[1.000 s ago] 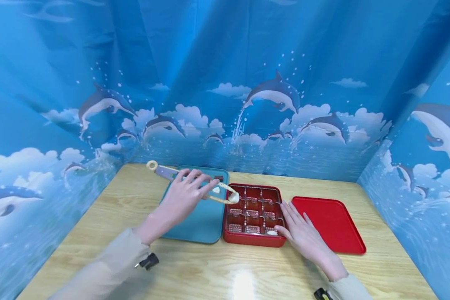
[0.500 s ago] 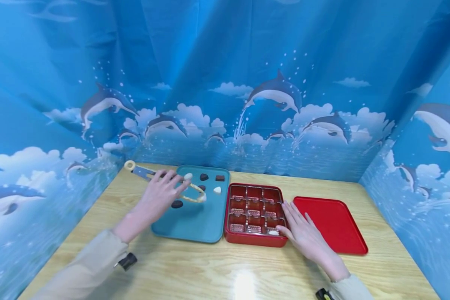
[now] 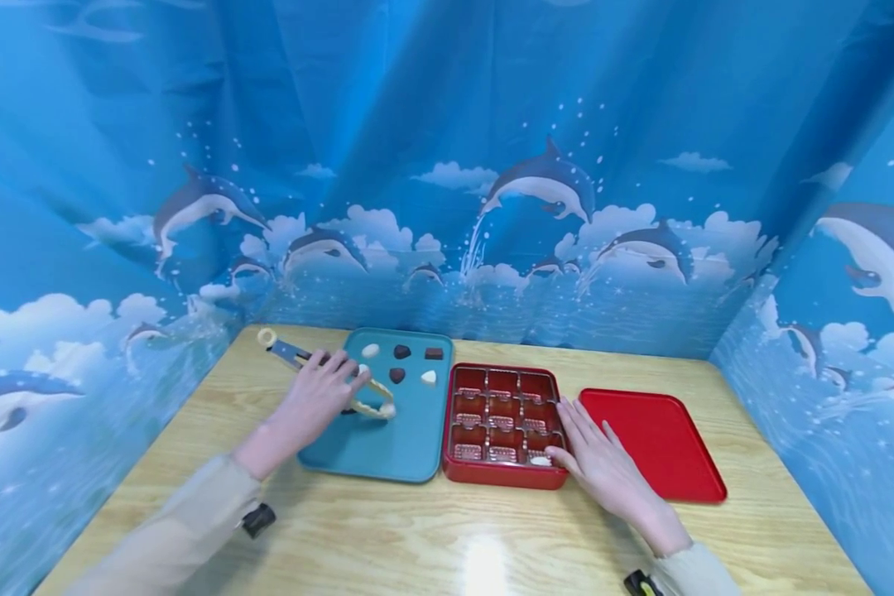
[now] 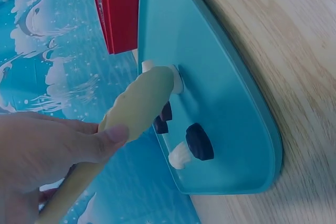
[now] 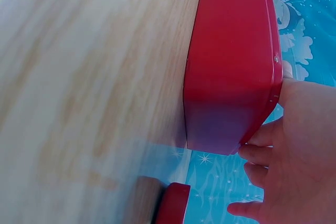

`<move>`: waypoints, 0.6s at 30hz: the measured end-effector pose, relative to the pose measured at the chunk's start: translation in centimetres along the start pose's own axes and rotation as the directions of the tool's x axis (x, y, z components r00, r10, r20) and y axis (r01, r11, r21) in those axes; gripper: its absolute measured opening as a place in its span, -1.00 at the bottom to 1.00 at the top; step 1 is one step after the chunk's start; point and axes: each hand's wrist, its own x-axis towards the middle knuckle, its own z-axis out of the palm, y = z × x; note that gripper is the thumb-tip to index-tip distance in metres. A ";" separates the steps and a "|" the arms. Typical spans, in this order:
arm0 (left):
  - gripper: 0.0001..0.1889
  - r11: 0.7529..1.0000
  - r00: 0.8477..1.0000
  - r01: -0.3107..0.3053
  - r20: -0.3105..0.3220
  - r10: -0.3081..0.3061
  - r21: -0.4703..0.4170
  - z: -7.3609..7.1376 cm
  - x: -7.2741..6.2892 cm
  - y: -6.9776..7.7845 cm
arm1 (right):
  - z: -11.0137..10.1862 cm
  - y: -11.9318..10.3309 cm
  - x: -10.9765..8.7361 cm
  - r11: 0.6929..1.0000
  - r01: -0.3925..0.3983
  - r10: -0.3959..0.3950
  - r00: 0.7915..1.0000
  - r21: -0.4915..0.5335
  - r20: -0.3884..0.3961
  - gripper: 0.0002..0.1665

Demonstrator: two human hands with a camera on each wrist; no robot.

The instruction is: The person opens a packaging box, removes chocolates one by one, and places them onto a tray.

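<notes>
Left hand (image 3: 314, 396) grips cream tongs (image 3: 376, 400) whose tips, pointing right over the teal tray (image 3: 387, 447), bracket a dark chocolate (image 3: 352, 407) just beside the fingers, while the flat, relaxed right hand (image 3: 599, 463) steadies the red compartment box (image 3: 503, 476).

No readable text, labels, brands, numbers or signs in any view. The backdrop curtain (image 3: 447, 165) carries only dolphin, cloud and water-splash prints, no lettering. The red box (image 3: 503, 476) touching the right hand (image 3: 603, 468), the red lid (image 3: 659, 447) just beside that hand, the teal tray (image 3: 387, 455) under the left hand (image 3: 314, 401) and the tongs (image 3: 298, 356) it grips are all plain, without markings. The wooden table (image 3: 417, 538) shows only grain. The small black devices at both wrists are too small to read.
</notes>
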 end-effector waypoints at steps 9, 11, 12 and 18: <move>-0.43 0.994 0.997 0.067 -0.030 -0.070 -0.090 -0.6 0.0 0.3 | -0.1 -0.1 0.0 1.000 -0.005 0.005 1.000 0.005 0.000 -0.06; -0.37 0.990 0.996 0.071 -0.053 -0.078 -0.118 -0.9 0.3 0.7 | -0.1 -0.1 0.0 1.000 -0.006 0.006 1.000 0.005 0.001 -0.06; -0.34 0.989 0.995 0.070 -0.064 -0.079 -0.130 -1.1 0.5 0.9 | -0.1 -0.1 0.0 1.000 -0.005 0.005 1.000 0.005 0.000 -0.06; -0.31 0.988 0.993 0.062 -0.087 -0.075 -0.139 -2.0 2.0 2.7 | -0.1 -0.1 0.0 1.000 -0.005 0.005 1.000 0.017 0.002 -0.06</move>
